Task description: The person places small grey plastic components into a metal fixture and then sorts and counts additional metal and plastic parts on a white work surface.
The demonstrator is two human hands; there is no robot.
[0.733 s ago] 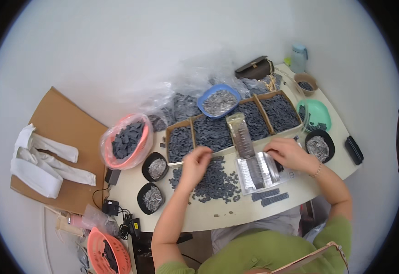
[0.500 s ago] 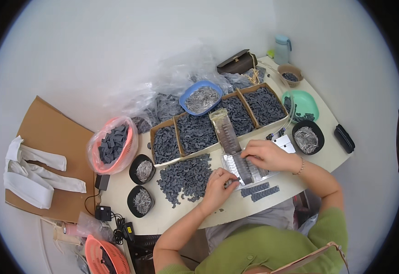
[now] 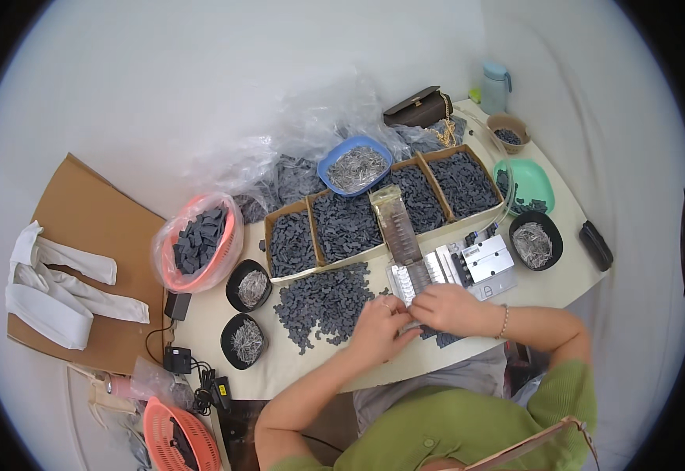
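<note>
My left hand (image 3: 375, 331) and my right hand (image 3: 451, 309) meet at the near end of a metal fixture (image 3: 398, 283) with a ridged slot. The left fingers bend toward the slot, the thumb standing out below them. My right fingers are pressed together over the slot's near end. Whatever either hand grips is too small or hidden to make out. A clear-topped feed chute (image 3: 397, 226) runs from the fixture up to the divided box. Beneath my hands, dark grey strips (image 3: 446, 340) show only in part. To the left lies a heap of small dark grey pieces (image 3: 324, 304).
A divided cardboard box (image 3: 286, 275) of dark pieces stands behind. Metal pins fill a blue bowl (image 3: 329, 182) and black bowls (image 3: 558, 239) on both sides. A metal block with tubing (image 3: 489, 261) sits right of the slot. Coral baskets (image 3: 238, 250) and a green dish (image 3: 544, 179) flank the table.
My right hand has moved from the slot's middle down to its near end, beside my left hand. The metal block on the right now shows, and the grey strips are mostly covered.
</note>
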